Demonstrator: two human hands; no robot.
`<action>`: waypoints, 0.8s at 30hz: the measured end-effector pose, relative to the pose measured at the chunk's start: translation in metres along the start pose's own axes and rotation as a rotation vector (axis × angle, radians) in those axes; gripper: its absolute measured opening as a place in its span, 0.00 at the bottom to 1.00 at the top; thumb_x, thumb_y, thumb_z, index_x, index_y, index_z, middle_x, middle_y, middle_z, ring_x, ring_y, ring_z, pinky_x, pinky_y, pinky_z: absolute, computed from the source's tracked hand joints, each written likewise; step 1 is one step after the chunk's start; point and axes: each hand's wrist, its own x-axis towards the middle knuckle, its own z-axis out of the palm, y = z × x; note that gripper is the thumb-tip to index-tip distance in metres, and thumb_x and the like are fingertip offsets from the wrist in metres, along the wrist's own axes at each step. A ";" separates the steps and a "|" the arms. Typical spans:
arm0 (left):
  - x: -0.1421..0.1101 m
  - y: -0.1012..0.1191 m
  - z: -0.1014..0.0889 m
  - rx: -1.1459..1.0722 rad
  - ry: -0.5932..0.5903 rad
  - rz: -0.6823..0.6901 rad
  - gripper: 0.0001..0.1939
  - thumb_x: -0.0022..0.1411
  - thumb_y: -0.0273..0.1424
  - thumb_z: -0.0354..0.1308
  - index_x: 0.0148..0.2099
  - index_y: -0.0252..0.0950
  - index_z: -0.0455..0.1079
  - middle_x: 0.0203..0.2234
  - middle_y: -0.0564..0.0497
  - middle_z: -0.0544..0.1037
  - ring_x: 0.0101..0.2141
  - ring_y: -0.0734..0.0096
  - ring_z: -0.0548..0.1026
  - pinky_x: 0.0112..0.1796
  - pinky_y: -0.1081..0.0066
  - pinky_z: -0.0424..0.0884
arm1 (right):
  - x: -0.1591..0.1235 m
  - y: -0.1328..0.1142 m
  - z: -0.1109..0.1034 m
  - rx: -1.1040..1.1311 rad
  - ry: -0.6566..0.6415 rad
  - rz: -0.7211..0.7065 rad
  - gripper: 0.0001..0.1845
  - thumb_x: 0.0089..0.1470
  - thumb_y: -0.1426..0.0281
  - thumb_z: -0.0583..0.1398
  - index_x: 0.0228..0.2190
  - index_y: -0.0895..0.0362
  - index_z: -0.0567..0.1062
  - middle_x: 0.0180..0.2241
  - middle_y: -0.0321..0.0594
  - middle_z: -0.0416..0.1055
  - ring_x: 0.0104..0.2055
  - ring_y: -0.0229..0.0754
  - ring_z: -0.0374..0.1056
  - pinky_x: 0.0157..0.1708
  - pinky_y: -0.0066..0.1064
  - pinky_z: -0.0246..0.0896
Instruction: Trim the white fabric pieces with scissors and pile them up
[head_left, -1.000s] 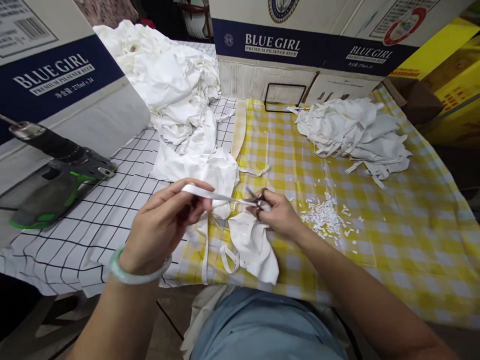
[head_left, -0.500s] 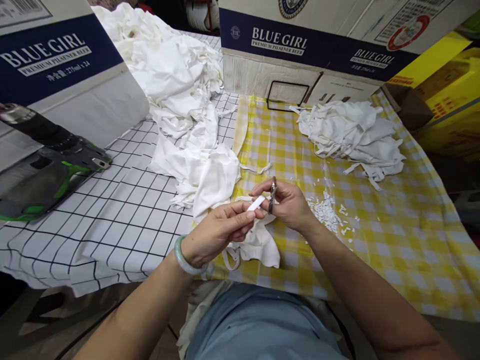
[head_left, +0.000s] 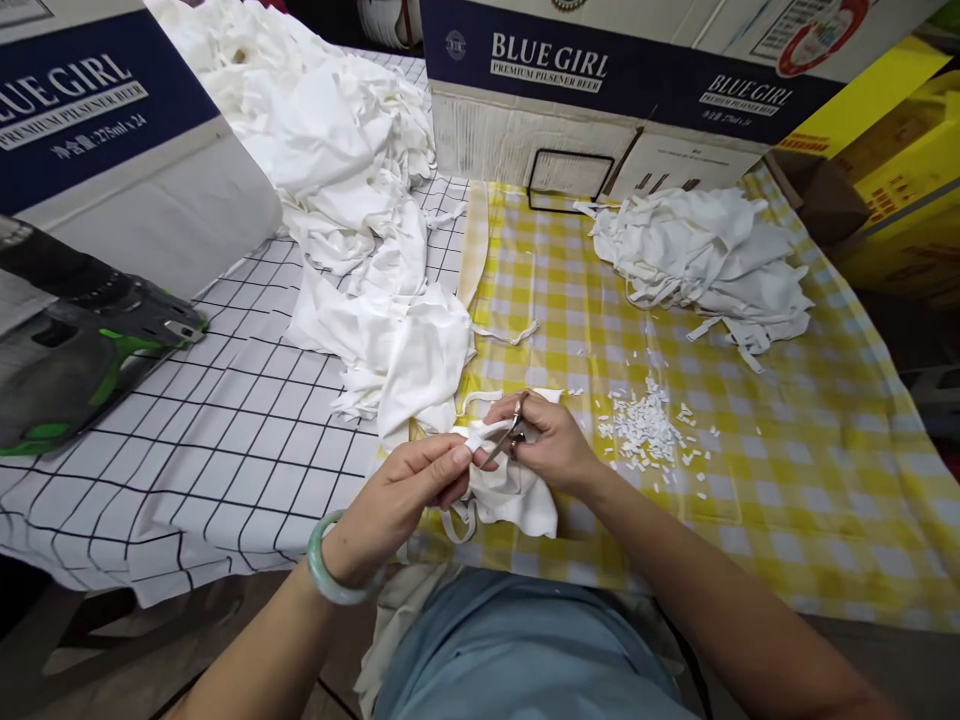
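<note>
Between thumb and fingers, my left hand (head_left: 424, 472) pinches a white fabric piece (head_left: 521, 503) near one of its narrow bands. The rest of that piece hangs below onto the yellow checked cloth, with a thin loop of strap at its lower left. My right hand (head_left: 553, 445) is closed on a small pair of scissors (head_left: 514, 430), whose blades point down and left toward my left fingertips, right by the white fabric. Whether the blades are closed on the fabric I cannot make out. Small white clippings (head_left: 646, 428) lie scattered to the right of my right hand.
A long heap of white fabric pieces (head_left: 352, 190) stretches back on the left. Another white pile (head_left: 701, 245) lies at back right. Cardboard boxes (head_left: 517, 125) wall the rear and left. A power drill (head_left: 97, 340) rests on the grid tablecloth (head_left: 262, 400); a black wire frame (head_left: 570, 180) stands behind.
Both hands have moved slightly down and left. The scissors have turned, with their blades now toward the left fingertips. The short flat white strip end that stuck out of the left fingers no longer shows.
</note>
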 end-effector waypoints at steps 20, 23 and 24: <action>-0.003 0.017 0.014 -0.022 0.114 0.056 0.12 0.64 0.38 0.59 0.35 0.35 0.75 0.26 0.52 0.70 0.26 0.76 0.63 0.27 0.75 0.60 | 0.015 -0.019 -0.007 0.240 -0.367 0.176 0.16 0.48 0.61 0.69 0.35 0.58 0.76 0.33 0.38 0.73 0.35 0.39 0.70 0.37 0.31 0.67; 0.007 0.020 0.025 0.073 0.129 0.256 0.09 0.62 0.34 0.61 0.33 0.35 0.78 0.34 0.47 0.72 0.39 0.68 0.70 0.42 0.70 0.67 | 0.006 -0.013 0.005 0.391 -0.272 0.308 0.22 0.38 0.58 0.73 0.28 0.58 0.72 0.24 0.31 0.67 0.26 0.34 0.65 0.29 0.26 0.63; 0.011 0.020 0.030 0.082 0.143 0.319 0.08 0.62 0.32 0.61 0.33 0.35 0.78 0.38 0.46 0.72 0.44 0.65 0.70 0.47 0.68 0.67 | 0.004 -0.013 0.008 0.416 -0.231 0.321 0.23 0.36 0.57 0.73 0.27 0.57 0.71 0.24 0.30 0.67 0.26 0.33 0.64 0.30 0.27 0.64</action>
